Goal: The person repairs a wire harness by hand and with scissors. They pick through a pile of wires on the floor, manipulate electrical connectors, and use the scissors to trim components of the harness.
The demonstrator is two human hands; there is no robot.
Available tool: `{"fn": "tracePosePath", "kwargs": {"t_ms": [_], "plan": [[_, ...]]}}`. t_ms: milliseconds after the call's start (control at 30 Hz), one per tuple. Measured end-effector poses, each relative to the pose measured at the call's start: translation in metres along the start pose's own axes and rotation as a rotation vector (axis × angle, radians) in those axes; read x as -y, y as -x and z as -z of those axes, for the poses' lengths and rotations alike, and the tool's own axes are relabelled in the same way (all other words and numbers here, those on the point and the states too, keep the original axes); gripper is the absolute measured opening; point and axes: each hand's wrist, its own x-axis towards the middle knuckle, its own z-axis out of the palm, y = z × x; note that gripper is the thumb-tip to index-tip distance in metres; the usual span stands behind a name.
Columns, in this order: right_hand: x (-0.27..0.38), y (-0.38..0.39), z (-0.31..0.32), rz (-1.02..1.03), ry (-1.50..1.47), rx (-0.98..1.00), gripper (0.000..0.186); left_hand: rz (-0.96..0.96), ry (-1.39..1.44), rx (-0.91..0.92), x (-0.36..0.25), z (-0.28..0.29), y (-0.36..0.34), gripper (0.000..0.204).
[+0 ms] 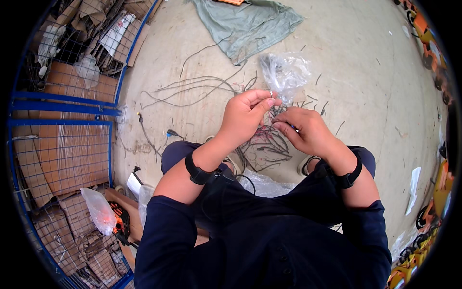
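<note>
Both my hands are close together over a pile of cut dark cables point(272, 147) with thin red wires among them, on the floor between my feet. My left hand point(245, 114) is closed, thumb against the bent fingers. A small silvery spot shows at its fingertips, too small to name. Just to its right, my right hand point(308, 127) pinches thumb to forefinger, and what lies in the pinch is hidden. Dark cable ends show behind and between the hands. Beyond them sits a crumpled clear plastic bag point(287, 72).
Long grey cables point(190, 91) trail left across the floor, near a short cable with a dark plug point(172, 133). A grey-green sheet point(245, 29) lies at the far side. A blue wire cage point(62, 108) of cardboard stands left; yellow and orange objects point(440, 188) line the right edge.
</note>
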Motion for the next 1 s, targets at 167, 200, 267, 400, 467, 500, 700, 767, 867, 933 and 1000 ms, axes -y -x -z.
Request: {"fn": "tracePosePath", "kwargs": {"t_ms": [167,200,267,400,467,500,700,767,867,933,1000], "plan": [[-0.002,-0.008,0.017,-0.012,0.091,-0.168,0.005,0.045,-0.177,0.157,-0.003,0.000,0.003,0.020],[-0.004,-0.009,0.019,-0.043,0.078,-0.186,0.005,0.083,-0.099,0.233,-0.004,0.002,0.003,0.020],[-0.005,-0.009,0.021,-0.104,0.050,-0.224,0.006,0.157,0.054,0.384,-0.007,0.005,0.002,0.021],[-0.005,-0.009,0.020,-0.190,-0.018,-0.232,0.006,0.177,0.229,0.433,-0.007,0.008,0.004,0.022],[-0.008,-0.008,0.015,-0.193,-0.056,-0.213,0.006,0.198,0.301,0.477,-0.006,0.011,0.004,0.022],[-0.009,-0.007,0.013,-0.195,-0.076,-0.204,0.006,0.217,0.351,0.498,-0.005,0.012,0.004,0.022],[-0.005,-0.003,-0.001,-0.124,-0.086,-0.060,0.007,0.181,0.604,0.468,0.002,0.014,0.005,0.022],[-0.003,-0.001,-0.007,-0.096,-0.104,-0.046,0.010,0.113,0.609,0.400,0.004,0.013,0.003,0.023],[0.003,0.000,-0.008,-0.101,-0.059,-0.032,0.010,0.101,0.459,0.223,-0.002,0.011,0.001,0.024],[0.003,0.000,-0.004,-0.035,-0.029,0.012,0.011,0.064,0.242,0.101,-0.002,0.009,0.000,0.024],[0.004,0.001,0.000,0.010,-0.007,0.026,0.011,0.015,0.083,0.031,0.002,0.004,0.000,0.023]]}}
